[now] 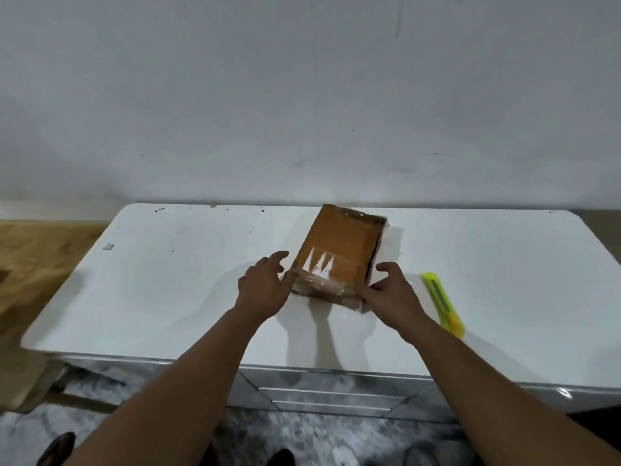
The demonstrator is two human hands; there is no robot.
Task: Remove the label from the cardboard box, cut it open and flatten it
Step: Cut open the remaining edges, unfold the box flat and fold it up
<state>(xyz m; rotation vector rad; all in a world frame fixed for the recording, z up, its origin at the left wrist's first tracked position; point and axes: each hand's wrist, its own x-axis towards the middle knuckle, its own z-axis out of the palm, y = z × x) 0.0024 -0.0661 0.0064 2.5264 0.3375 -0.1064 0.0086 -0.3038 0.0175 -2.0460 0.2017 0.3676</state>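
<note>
Two bare hands reach in from the bottom of the frame and meet at the near end of the box (339, 255), which lies flat on the white worktop (168, 280) just right of centre, its far end close to the wall (302, 95). The left hand (263, 285) sits at the box's lower-left corner, fingers loosely spread and thumb raised, fingertips touching the taped edge. The right hand (389, 290) sits at the lower-right corner, its grip likewise spread, thumb lifted beside the box's right side and fingers against the near edge; neither hand is curled round the box. Clear tape (319, 285) shines across the near end, and white torn scraps of label (319, 264) show on the top face. A yellow cutter (443, 302) lies on the worktop just right of the right hand, apart from it.
</note>
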